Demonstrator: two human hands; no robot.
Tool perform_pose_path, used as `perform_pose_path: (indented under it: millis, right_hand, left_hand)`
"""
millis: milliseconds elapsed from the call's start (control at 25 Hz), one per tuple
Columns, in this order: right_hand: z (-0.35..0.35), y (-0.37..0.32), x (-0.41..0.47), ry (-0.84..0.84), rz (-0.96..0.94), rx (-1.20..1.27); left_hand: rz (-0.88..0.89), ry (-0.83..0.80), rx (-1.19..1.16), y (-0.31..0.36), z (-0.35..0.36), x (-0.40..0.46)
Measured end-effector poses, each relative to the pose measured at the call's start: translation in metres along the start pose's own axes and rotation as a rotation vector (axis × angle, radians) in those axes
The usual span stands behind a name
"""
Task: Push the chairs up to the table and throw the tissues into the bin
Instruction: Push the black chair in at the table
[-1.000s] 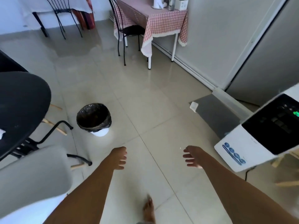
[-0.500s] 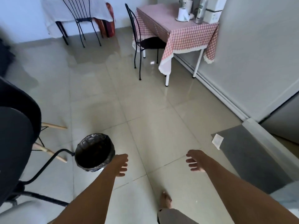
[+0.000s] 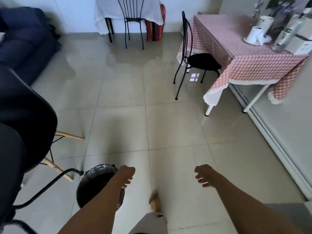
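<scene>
A bin [image 3: 94,184] lined with a dark bag stands on the floor at lower left, partly behind my left forearm. My left hand [image 3: 126,174] hangs loosely curled just right of its rim and holds nothing. My right hand [image 3: 203,174] is also empty, fingers loosely apart, over bare tiles. A black metal chair [image 3: 199,59] with a dark seat stands at the left side of the table with the pink checked cloth [image 3: 236,53] at upper right. A second black metal chair [image 3: 133,21] is at a white-clothed table [image 3: 104,16] by the far wall. No loose tissue shows.
A black chair with wooden legs [image 3: 25,125] fills the left edge, with a dark sofa [image 3: 23,41] behind it. On the pink table stand a tissue roll [image 3: 255,34], bottles and boxes. A white wall runs along the right. My bare foot [image 3: 155,201] is between my arms.
The view has tilted up and moved forward: the bin has slid down to beside my left arm, and the pink table and both chairs are closer. The white appliance and grey mat are out of view.
</scene>
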State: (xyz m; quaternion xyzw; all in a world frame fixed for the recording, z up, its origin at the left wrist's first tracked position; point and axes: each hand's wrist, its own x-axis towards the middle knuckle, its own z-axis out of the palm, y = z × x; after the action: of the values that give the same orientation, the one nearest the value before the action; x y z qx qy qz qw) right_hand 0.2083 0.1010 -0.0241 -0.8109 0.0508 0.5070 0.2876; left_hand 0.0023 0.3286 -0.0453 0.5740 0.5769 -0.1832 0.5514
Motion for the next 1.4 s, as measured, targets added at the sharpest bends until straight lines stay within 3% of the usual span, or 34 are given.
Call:
perform_pose_path:
  millis: [360, 560, 680, 1000, 1400]
  right_hand:
    - [-0.013, -0.236, 0.117, -0.129, -0.022, 0.002]
    - [-0.021, -0.368, 0.194, -0.098, -0.030, -0.179]
    - [-0.007, -0.473, 0.222, -0.187, -0.081, -0.277]
    - [0.108, -0.699, 0.295, -0.288, -0.208, -0.534]
    - [0.300, -0.913, 0.336, -0.368, -0.250, -0.742]
  left_hand:
    - [0.029, 0.067, 0.008, 0.198, -0.085, 0.112]
    - [-0.031, 0.139, -0.161, 0.267, -0.132, 0.190]
    - [-0.093, 0.154, -0.343, 0.314, -0.161, 0.214]
    - [-0.179, 0.226, -0.944, 0.359, -0.302, 0.292]
    - [-0.239, 0.418, -1.081, 0.387, -0.527, 0.373]
